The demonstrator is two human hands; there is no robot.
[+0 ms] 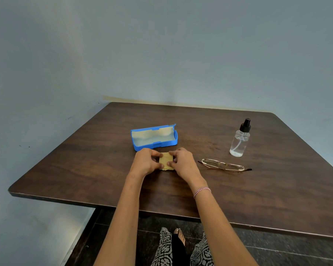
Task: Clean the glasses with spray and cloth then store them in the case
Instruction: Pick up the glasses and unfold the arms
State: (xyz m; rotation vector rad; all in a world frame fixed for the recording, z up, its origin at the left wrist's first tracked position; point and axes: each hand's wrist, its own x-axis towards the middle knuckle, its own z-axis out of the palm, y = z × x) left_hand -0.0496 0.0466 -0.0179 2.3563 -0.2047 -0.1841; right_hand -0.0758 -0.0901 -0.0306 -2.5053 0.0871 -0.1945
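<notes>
Yellow and small, the cleaning cloth [166, 159] lies on the wooden table [85, 169] between the two hands. The left hand [145, 163] pinches its left edge and the right hand [183, 162] pinches its right edge, fingers and thumbs curled onto the fabric. It looks folded into a little square, with a frilled edge showing on the near side, under the thumbs.

Just beyond the hands the blue glasses case [154, 139] stands with its lid up; only pale lining shows inside. To the right of the right hand, near but apart from it, the glasses [223, 165] lie flat on the table with their arms folded. Further right and beyond them the clear spray bottle [239, 141] stands upright with its black pump on, touched by neither hand.

Whether the lenses have been sprayed or wiped cannot be told from here. What is plain is that the glasses are not yet in the case, so storing them and closing the lid remain. The hands may be folding or unfolding the cloth; I cannot say which.
</notes>
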